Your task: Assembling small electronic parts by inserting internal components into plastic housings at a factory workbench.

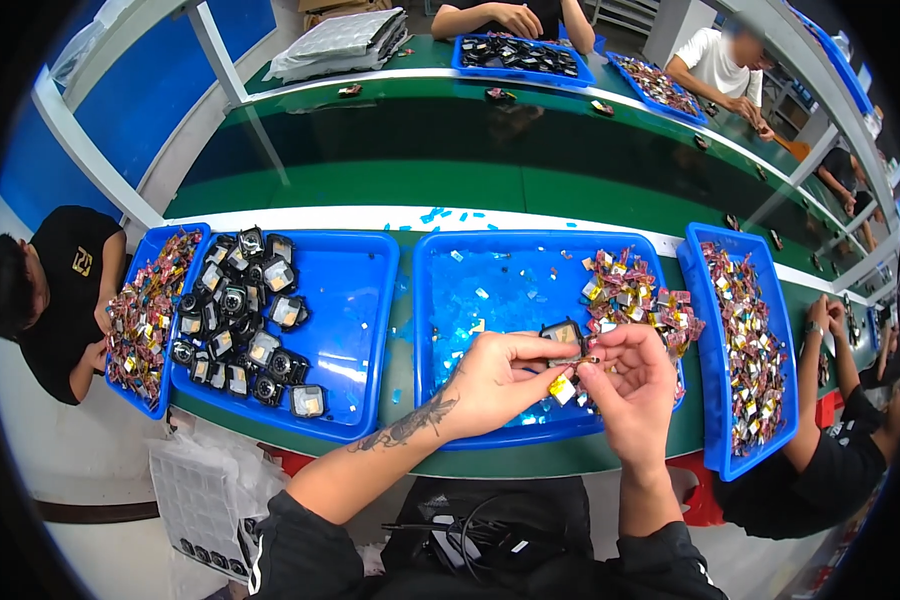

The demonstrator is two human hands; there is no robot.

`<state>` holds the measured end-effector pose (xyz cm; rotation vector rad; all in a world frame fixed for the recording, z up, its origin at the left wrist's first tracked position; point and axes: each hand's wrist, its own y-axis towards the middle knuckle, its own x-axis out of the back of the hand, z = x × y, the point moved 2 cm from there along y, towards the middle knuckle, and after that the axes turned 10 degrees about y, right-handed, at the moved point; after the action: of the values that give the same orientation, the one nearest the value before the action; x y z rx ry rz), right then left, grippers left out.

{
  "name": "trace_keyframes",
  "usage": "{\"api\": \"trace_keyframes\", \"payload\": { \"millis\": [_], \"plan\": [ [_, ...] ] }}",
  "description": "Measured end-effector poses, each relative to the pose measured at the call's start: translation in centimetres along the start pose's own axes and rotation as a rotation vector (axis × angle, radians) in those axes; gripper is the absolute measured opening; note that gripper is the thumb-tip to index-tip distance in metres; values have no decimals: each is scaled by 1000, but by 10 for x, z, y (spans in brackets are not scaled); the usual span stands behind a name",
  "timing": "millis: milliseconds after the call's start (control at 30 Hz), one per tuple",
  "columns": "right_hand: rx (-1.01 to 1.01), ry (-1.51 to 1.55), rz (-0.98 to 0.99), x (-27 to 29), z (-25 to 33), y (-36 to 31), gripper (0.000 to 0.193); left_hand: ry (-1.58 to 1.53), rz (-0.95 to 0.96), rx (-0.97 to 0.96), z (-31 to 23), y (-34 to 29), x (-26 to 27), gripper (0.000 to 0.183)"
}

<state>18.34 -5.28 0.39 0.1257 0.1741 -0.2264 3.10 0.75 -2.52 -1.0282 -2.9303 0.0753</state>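
My left hand point(505, 380) is closed on a black square watch case point(562, 333), its pale inner side showing past my fingers. Close beside it, my right hand point(632, 390) pinches a small dark end of a part near the case. Just below the fingertips hangs a yellow-and-silver battery piece point(564, 388); whether it is joined to the case or to the pinched part I cannot tell. Both hands are over a blue tray point(425, 330) with blue film scraps on its floor. At its right side lies a heap of pink-wired small batteries point(635, 290).
Left of my hands, a blue tray point(365, 340) holds black watch cases point(235, 300). Trays of batteries stand at the far left point(160, 310) and right point(750, 340). A green conveyor point(370, 150) carrying small parts runs beyond. Co-workers sit on both sides and across.
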Motion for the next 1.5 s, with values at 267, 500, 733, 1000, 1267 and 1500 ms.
{"api": "trace_keyframes", "payload": {
  "millis": [267,500,733,1000,1267,1500],
  "plan": [
    [116,-95,-74,-7,-5,-1,33,-108,-2,-70,-3,-2,1,33],
    [152,-118,-93,-5,-11,-1,32,-112,-21,-103,-5,-2,-2,36],
    [140,-287,-78,-14,-10,5,43,-189,-54,-71,-11,-8,0,61],
    [111,-231,131,-17,11,60,46,325,-395,-201,-30,-29,26,51],
    [-190,-465,39,-1,-58,273,50,1558,-453,98,-34,-157,128,41],
    [-33,-942,-20,33,-76,287,51,1531,-243,76,-29,-148,135,28]
  ]
}}
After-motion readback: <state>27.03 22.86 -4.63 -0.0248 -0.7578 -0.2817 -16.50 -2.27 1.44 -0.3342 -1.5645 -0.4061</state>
